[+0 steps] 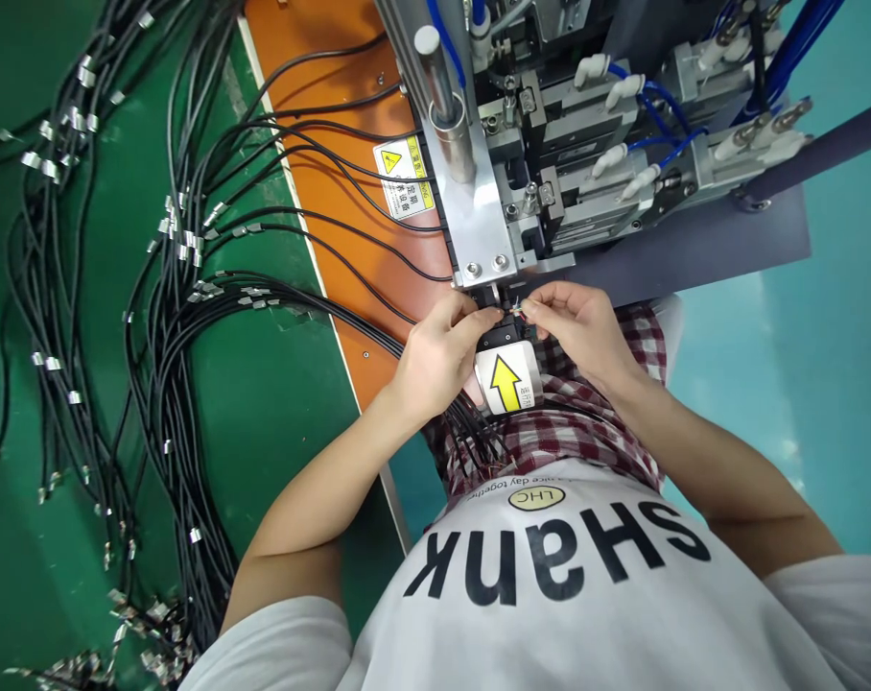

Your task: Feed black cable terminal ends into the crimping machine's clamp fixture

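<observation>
Room inventory | floor (824,288): glossy teal, right of right hand (586,336) | surface (263,461): green-topped, left of left hand (435,360) | panel (349,321): orange, beside left hand

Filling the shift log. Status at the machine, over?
Left hand on black fixture block. Right hand pinching thin wire ends. Yellow-arrow label under the hands.

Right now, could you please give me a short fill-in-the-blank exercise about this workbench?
The white label near the left hand and right hand bears a ____ arrow. The bench mat under the black cables is ____. The air tubes on the machine are ____. The white shirt reads ____.

Missing words: yellow; green; blue; Shank.
</observation>
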Tool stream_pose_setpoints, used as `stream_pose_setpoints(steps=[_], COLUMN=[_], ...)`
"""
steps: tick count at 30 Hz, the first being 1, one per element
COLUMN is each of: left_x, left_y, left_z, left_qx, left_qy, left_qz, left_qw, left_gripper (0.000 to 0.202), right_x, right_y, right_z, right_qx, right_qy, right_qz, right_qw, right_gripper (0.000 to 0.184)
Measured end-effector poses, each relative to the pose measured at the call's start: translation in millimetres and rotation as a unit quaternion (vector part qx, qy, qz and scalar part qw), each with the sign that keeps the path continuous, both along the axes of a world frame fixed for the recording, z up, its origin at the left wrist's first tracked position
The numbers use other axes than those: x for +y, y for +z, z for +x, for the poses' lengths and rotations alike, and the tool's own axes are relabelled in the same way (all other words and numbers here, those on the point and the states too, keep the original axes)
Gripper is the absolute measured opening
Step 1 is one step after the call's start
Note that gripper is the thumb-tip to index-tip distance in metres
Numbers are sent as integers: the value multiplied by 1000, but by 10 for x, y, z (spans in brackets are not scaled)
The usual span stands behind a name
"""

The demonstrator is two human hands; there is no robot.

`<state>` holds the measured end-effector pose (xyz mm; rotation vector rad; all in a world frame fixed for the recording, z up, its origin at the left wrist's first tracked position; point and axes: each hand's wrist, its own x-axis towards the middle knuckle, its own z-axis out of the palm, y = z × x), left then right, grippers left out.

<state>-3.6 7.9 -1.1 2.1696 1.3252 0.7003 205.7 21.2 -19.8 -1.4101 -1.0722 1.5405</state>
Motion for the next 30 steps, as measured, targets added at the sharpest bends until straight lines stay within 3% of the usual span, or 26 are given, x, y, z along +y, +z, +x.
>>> stream_pose_setpoints(steps=[14, 23, 30], left_x=[-21, -12, -21], left_y=[-17, 7, -29], left_z=[7, 24, 14], left_qx=[56, 83, 103], left_qy=[-3, -9, -8], left_qz=[12, 6, 48], left_qw=[998, 997, 994], left_gripper=[30, 31, 33], right_x=[-2, -19, -23], right_y=[-25, -62, -71], right_z=[-2, -4, 21], right_qx=[-7, -90, -31], right_qy=[7, 25, 26], right_qz=[7, 57, 15], right_qw=[1000, 994, 999], right_gripper=[21, 14, 26])
